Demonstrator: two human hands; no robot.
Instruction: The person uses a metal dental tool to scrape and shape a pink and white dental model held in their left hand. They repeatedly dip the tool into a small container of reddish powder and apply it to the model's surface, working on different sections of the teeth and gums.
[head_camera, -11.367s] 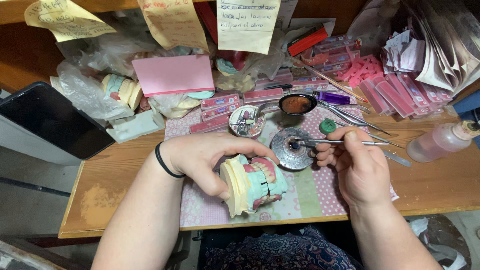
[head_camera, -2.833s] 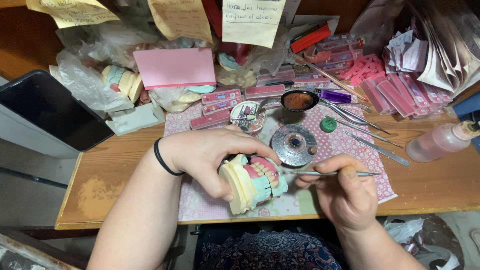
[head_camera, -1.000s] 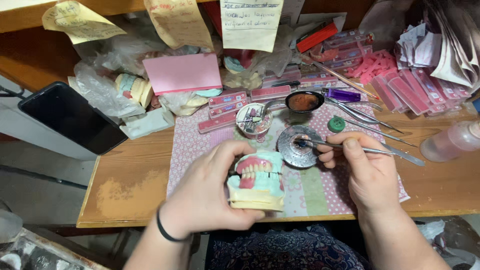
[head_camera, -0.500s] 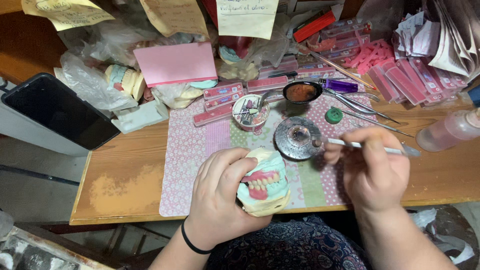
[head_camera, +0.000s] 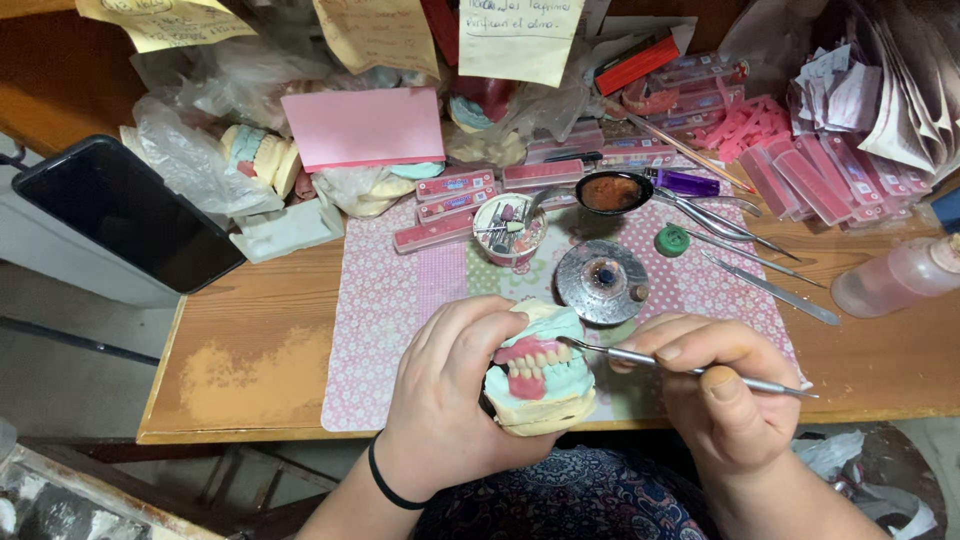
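- Left hand (head_camera: 450, 400): fingers wrapped around a denture model (head_camera: 540, 375), held at the bench's (head_camera: 250, 350) front edge, teeth facing up.
- Right hand (head_camera: 725, 385): fingers pinched on a thin metal tool (head_camera: 690, 368); tip touches the model's upper teeth.
- Round metal dish (head_camera: 603, 282) sits on the floral mat (head_camera: 390, 300), just behind the model.
- Dark phone (head_camera: 125, 210) at the bench's left edge.
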